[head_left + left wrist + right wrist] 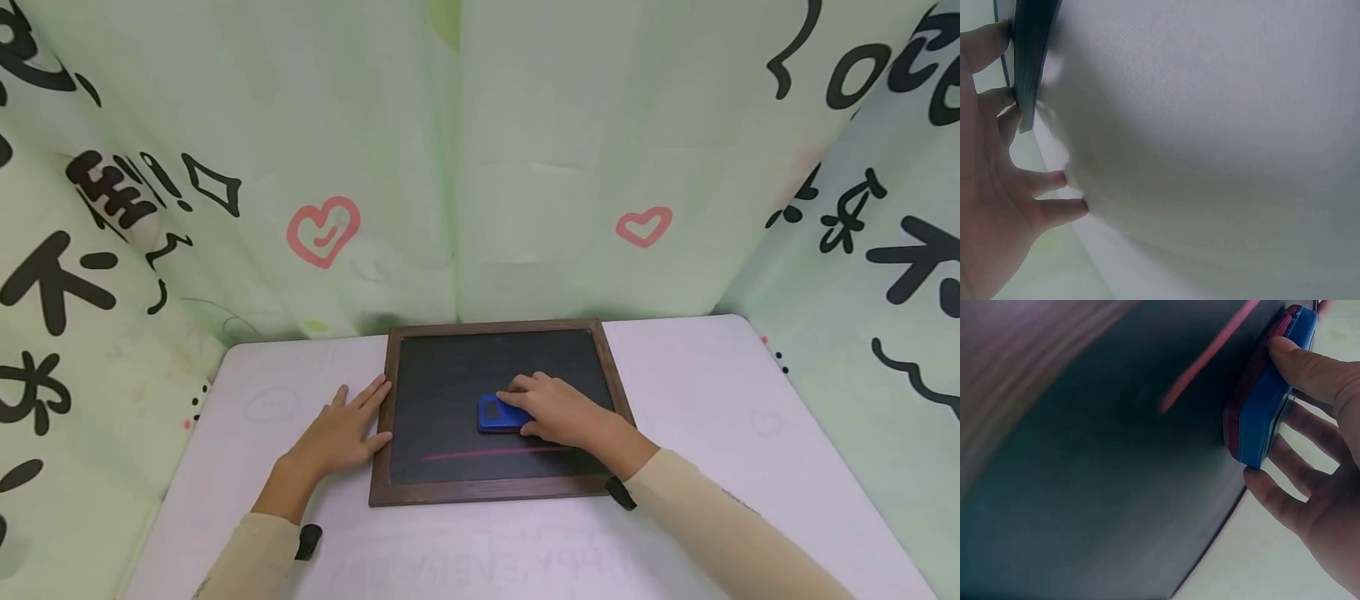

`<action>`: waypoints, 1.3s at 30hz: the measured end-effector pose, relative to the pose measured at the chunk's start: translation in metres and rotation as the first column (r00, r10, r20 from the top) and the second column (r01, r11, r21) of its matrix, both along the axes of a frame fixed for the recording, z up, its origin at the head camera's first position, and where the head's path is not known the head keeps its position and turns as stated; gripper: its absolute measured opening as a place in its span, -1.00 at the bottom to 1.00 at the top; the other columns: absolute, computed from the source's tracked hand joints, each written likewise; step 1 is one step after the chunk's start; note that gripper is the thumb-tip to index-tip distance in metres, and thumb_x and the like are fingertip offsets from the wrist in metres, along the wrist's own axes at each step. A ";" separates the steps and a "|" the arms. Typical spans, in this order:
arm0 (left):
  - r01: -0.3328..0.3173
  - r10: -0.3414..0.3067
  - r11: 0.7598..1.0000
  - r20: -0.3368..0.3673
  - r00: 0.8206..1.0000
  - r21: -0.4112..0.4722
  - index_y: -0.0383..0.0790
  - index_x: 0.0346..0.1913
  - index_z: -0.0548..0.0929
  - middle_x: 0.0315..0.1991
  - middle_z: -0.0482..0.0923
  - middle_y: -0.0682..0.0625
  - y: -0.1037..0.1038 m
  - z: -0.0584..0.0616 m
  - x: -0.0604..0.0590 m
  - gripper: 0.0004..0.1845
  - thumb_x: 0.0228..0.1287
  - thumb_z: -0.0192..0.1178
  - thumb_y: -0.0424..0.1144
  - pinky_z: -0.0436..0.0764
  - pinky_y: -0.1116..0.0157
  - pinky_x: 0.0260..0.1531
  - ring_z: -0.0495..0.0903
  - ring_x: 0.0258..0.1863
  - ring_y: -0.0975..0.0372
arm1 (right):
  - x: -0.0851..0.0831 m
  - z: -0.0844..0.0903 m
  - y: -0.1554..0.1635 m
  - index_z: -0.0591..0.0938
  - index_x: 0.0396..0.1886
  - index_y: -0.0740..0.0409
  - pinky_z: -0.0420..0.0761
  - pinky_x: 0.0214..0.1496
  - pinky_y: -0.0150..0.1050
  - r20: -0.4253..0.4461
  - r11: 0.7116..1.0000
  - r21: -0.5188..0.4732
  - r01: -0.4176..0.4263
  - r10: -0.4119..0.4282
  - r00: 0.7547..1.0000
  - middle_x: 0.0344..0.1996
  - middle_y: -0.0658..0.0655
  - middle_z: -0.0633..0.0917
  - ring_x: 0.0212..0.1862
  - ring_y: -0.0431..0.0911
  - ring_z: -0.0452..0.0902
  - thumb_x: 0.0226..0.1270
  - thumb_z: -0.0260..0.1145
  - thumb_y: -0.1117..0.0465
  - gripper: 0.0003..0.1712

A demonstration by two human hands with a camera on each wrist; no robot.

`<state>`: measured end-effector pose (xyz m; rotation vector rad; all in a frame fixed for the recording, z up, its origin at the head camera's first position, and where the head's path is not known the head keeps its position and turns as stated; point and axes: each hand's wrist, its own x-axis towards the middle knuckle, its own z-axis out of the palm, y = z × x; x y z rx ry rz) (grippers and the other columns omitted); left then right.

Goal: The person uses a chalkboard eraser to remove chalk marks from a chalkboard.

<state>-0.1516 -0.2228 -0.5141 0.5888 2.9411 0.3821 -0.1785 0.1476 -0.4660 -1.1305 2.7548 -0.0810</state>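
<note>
eraser [498, 414]: blue, on chalkboard [450, 392], above red line [495, 454]
right hand [558, 410]: grips eraser
left hand [341, 433]: flat, fingers straight, touching frame's left edge

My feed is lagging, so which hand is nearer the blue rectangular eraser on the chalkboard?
Right. The right hand grips the blue rectangular eraser on the dark wood-framed chalkboard. The left hand lies flat on the table, fingers against the frame's left edge, apart from the eraser.

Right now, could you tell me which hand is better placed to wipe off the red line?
The right hand: its grip is already on the blue eraser, just above the red line. The left hand lies flat against the chalkboard's frame.
</note>
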 end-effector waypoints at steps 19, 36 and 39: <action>-0.010 0.011 0.999 0.031 0.999 -0.031 -0.09 0.67 0.11 0.69 0.02 -0.02 0.002 0.002 -0.001 -0.18 0.52 0.08 0.16 0.34 -0.49 0.23 0.14 0.45 -0.56 | -0.015 0.000 -0.109 0.44 0.54 0.00 0.68 0.22 -0.07 -0.030 0.986 0.166 -0.026 0.031 0.999 0.38 0.10 0.53 0.29 0.07 0.54 0.44 0.40 -0.05 -0.27; -0.011 0.012 0.999 0.053 0.999 -0.031 -0.11 0.66 0.11 0.69 0.01 -0.04 0.001 0.005 0.000 -0.18 0.53 0.08 0.16 0.34 -0.50 0.22 0.12 0.45 -0.56 | -0.027 -0.001 -0.144 0.47 0.52 -0.04 0.71 0.16 -0.14 -0.061 0.976 0.218 -0.017 0.031 0.998 0.41 0.09 0.52 0.25 0.05 0.58 0.42 0.42 -0.06 -0.27; -0.008 0.010 1.000 0.052 0.999 -0.030 -0.10 0.67 0.10 0.69 0.00 -0.03 0.001 0.005 -0.001 -0.19 0.53 0.07 0.15 0.33 -0.51 0.22 0.11 0.46 -0.56 | -0.026 0.002 -0.143 0.46 0.53 -0.04 0.71 0.16 -0.14 -0.056 0.973 0.231 -0.031 0.045 0.997 0.42 0.08 0.50 0.25 0.06 0.58 0.43 0.40 -0.06 -0.28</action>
